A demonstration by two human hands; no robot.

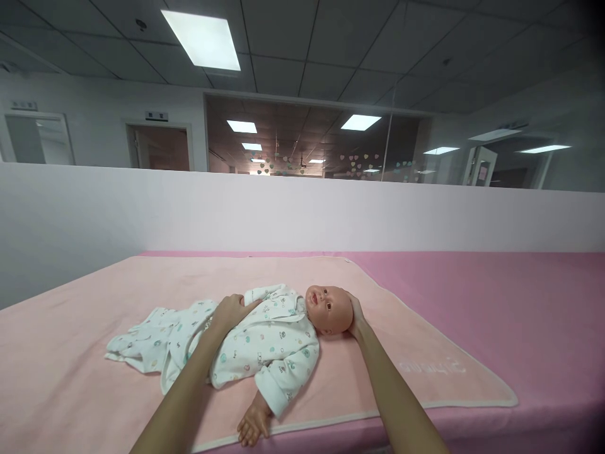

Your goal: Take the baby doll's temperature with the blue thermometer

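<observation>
A baby doll (329, 310) lies on its back with its head to the right and its legs side to the left. It wears a white long-sleeved top (255, 343) and white trousers (174, 334), both with a small coloured print. My left hand (232, 313) is across the doll's waist, thumb stretched over the top and fingers curved over the far side, partly hidden. Cupped against the crown of the doll's head is my right hand (358, 315), its fingers mostly hidden behind the head. One doll hand (255, 421) sticks out of the near sleeve.
Beneath the doll a peach blanket (378, 378) with a pale edge is spread over a pink sheet (472, 309). The bed's near edge runs along the bottom. A white low wall (302, 211) stands behind it, with glass and doorways beyond.
</observation>
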